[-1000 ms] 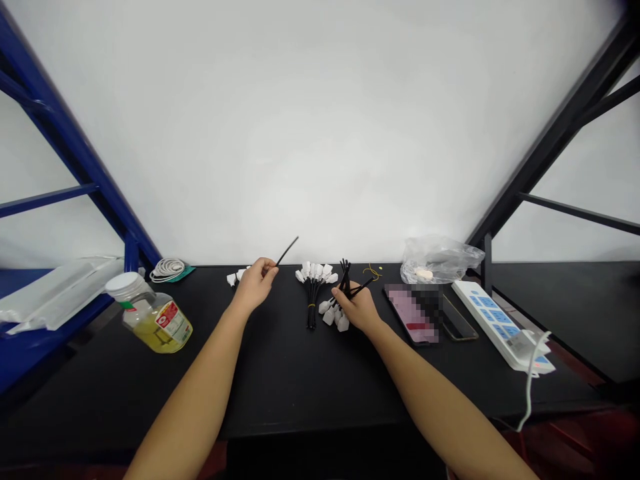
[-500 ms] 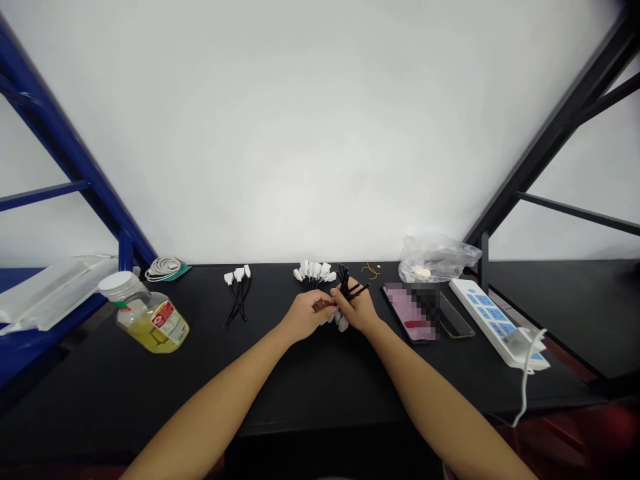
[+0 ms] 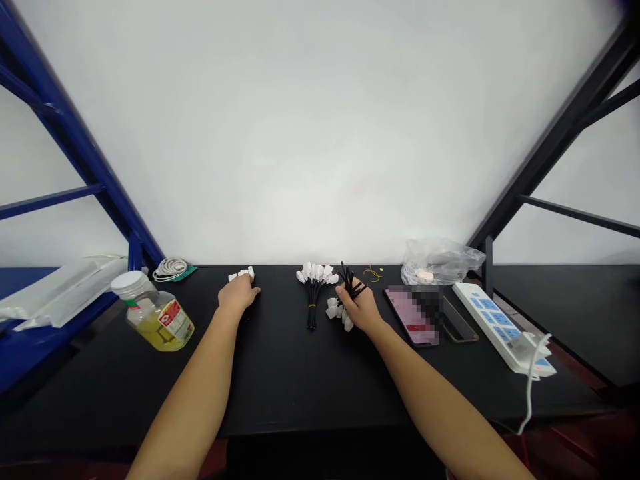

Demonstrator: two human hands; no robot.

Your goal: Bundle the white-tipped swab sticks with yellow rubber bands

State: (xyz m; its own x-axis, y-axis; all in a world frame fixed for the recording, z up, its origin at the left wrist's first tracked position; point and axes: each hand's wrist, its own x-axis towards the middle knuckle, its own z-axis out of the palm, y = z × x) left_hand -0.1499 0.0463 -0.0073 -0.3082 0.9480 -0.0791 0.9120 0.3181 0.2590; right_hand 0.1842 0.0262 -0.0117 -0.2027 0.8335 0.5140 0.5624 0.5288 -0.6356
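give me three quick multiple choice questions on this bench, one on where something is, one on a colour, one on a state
1. Where is the white power strip? A left of the jar; B right of the phone; C under the left hand
2. What colour is the lid of the jar? A blue; B red; C white
3. What is the right hand doing? A gripping black cables; B resting on the phone; C lying empty

1 B: the strip lies beyond the phone's right edge.
2 C: the lid shows white.
3 A: the cables stick out of its grip.

Left hand palm-down — right hand curled
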